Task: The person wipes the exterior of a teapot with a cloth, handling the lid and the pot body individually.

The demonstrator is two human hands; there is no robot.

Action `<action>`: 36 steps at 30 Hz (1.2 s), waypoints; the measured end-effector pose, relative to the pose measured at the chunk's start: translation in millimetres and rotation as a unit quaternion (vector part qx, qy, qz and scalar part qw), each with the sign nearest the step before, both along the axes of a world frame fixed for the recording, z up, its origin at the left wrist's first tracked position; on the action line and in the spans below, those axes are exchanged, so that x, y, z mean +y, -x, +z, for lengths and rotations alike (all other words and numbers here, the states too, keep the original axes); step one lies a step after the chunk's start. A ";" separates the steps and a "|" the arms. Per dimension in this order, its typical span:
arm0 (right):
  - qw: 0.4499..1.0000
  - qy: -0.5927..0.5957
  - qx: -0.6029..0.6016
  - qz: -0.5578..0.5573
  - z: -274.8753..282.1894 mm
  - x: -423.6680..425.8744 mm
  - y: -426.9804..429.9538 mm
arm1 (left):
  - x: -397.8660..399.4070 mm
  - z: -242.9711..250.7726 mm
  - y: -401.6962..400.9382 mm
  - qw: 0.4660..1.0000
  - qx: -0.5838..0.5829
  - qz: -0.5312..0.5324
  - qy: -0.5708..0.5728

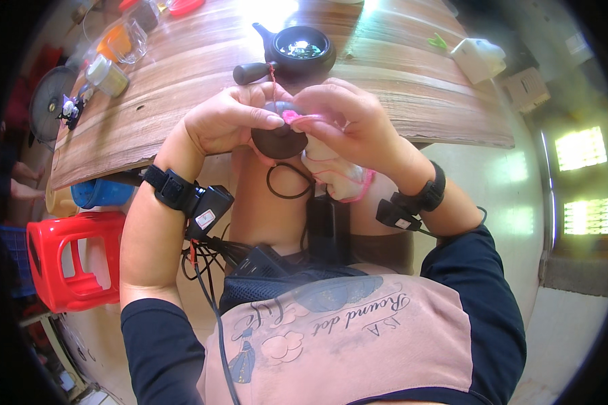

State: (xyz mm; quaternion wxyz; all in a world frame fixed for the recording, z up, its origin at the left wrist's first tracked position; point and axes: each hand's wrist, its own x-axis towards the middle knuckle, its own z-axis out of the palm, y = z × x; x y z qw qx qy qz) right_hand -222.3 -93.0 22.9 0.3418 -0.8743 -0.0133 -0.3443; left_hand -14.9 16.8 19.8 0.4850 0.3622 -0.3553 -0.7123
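Note:
My left hand (228,119) grips a dark round teapot lid (279,142) over the table's near edge. My right hand (342,116) pinches a pink-edged white cloth (334,174) against the lid's upper part; the rest of the cloth hangs below. A thin red cord (274,86) runs from the lid to the side handle (251,74) of a dark teapot (309,63). The pot stands open-topped on the wooden table (410,81), just beyond my hands, with its spout towards the upper left. Fingers partly cover the lid and the cloth.
A lidded jar (107,76), a clear cup (131,43) and a small figurine (71,109) stand at the table's left. A white box (479,59) and a green clip (437,41) lie at the right. A red plastic stool (76,260) stands left, below the tabletop.

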 end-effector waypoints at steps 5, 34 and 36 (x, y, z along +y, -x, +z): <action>0.998 0.054 -0.037 0.005 -1.5 -5.9 -3.1 | -0.5 3.2 0.7 1.000 -0.008 -0.023 0.001; 0.992 0.116 -0.023 0.042 -0.7 -14.4 5.0 | -0.4 4.9 -0.8 0.999 0.016 -0.036 -0.038; 0.994 0.088 -0.016 0.062 1.6 -14.1 6.2 | -0.7 4.4 -1.4 0.999 0.018 -0.035 -0.037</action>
